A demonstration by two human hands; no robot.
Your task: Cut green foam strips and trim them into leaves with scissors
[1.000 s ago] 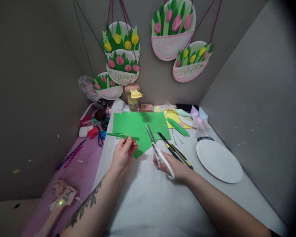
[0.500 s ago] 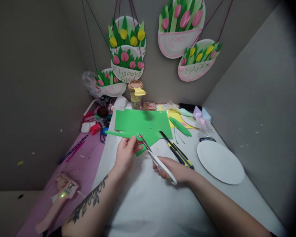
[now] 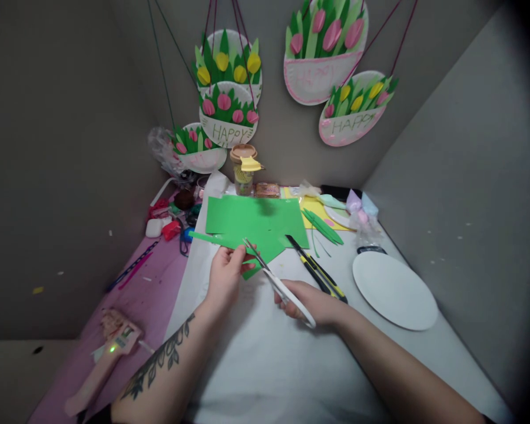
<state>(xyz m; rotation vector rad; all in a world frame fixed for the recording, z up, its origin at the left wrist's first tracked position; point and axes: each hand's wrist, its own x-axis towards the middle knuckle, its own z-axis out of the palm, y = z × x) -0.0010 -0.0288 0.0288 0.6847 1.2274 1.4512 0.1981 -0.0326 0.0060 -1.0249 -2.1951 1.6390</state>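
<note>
My left hand [image 3: 228,268] is closed on a narrow green paper strip [image 3: 207,237], which sticks out to the left past the fingers. White-handled scissors [image 3: 287,294] are in my right hand [image 3: 304,300], fingers wrapped round the handles. Their blades point up and left and reach the strip's end by my left fingertips; in this view they look nearly closed. Behind both hands lie green paper sheets [image 3: 256,218], one with a corner angled toward me. Whether the blades touch the paper I cannot tell.
Right of the scissors lie yellow-and-black utility knives [image 3: 318,271], cut green leaf shapes [image 3: 322,227] and a white paper plate [image 3: 395,290]. A pink glue gun [image 3: 115,347] with a lit green light rests at left. A lidded cup [image 3: 242,171] stands behind, below hanging plate baskets [image 3: 229,126].
The scissor blades have come closer together at the strip. My left hand keeps its hold with barely any movement.
</note>
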